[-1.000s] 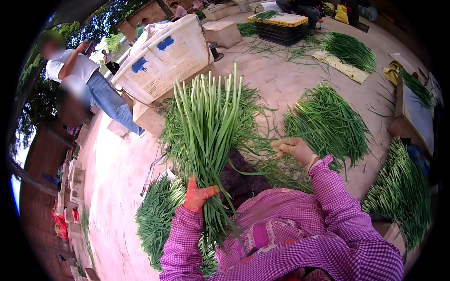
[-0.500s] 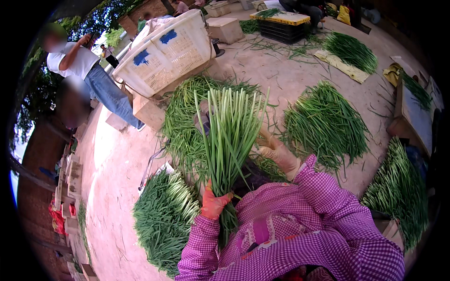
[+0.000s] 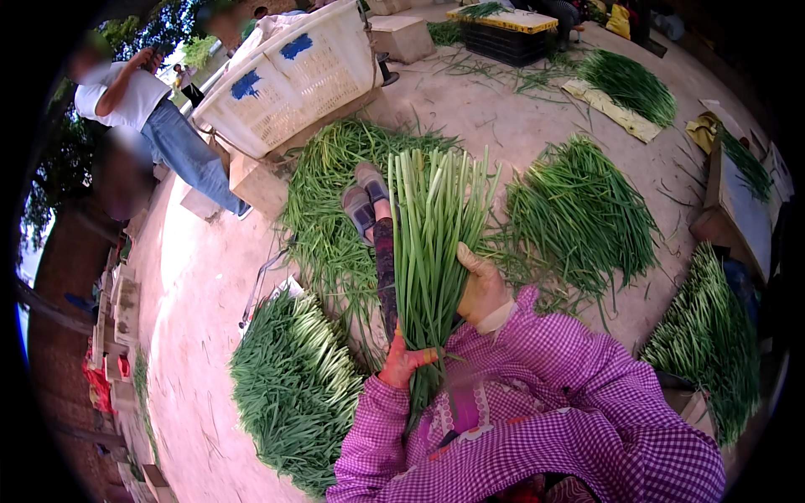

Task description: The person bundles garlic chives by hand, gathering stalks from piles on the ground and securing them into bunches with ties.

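Observation:
A bunch of garlic chives point(image 3: 436, 235) stands nearly upright in front of me, its pale cut ends up and its leafy ends down at my lap. My left hand point(image 3: 404, 362), in an orange glove, is closed round the lower part of the bunch. Against the bunch's right side is my right hand point(image 3: 485, 289), in a pale yellow glove. It grips the edge of the stalks, and its fingers are partly hidden behind them. Beyond the bunch lies a loose heap of chives point(image 3: 327, 210), with my shoes point(image 3: 360, 205) at its edge.
Neatly laid chives point(image 3: 293, 390) lie at my left. Further piles lie at right, one ahead point(image 3: 583, 218) and one nearer point(image 3: 713, 352). A white plastic basket point(image 3: 293, 92) stands far left, beside a standing person point(image 3: 155, 126). A black crate point(image 3: 503, 38) sits at the back.
My right hand has come in from beside the bunch to its right edge. The bunch has shifted slightly right, and my shoes now show more fully.

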{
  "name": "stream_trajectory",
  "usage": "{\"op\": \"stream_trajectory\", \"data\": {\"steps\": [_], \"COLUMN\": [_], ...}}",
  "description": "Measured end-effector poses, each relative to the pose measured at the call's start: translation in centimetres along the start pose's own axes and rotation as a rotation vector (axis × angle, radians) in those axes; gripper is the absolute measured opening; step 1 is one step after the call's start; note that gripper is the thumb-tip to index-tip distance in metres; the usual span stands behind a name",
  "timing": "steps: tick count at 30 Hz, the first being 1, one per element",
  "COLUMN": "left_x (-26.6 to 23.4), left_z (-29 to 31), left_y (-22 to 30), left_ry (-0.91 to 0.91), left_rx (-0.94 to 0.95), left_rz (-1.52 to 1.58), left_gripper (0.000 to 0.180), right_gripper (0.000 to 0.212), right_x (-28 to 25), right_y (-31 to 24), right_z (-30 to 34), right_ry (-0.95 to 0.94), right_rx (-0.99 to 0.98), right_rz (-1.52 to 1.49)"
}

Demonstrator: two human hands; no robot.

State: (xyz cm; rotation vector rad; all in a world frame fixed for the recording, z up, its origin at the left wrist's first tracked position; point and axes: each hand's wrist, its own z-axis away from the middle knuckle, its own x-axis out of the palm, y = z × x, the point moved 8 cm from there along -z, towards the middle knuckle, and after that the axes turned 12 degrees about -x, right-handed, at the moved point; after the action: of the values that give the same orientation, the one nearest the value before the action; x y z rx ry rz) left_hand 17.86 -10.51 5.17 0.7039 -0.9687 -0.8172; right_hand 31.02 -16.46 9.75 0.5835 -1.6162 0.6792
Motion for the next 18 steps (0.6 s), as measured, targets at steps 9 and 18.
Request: {"op": "stream_trajectory", "data": {"steps": [9, 18], "left_x": [-1.9, -6.2], "left_z": [0.4, 2.9], "left_y": [-2.5, 0.9], "left_ry": [-0.226, 0.223], "left_rx": [-0.273, -0.168], "left_rz": [0.063, -0.053], "left_gripper": [0.037, 0.047], "right_gripper": [0.045, 0.032], "right_x": [-0.1, -4.0], "right_y": [-0.1, -11.0], "right_z": [-0.3, -1.3], "right_ry": [-0.064, 0.230], "right_rx": [0.024, -0.312], "right_rz": [0.297, 0.950]}}
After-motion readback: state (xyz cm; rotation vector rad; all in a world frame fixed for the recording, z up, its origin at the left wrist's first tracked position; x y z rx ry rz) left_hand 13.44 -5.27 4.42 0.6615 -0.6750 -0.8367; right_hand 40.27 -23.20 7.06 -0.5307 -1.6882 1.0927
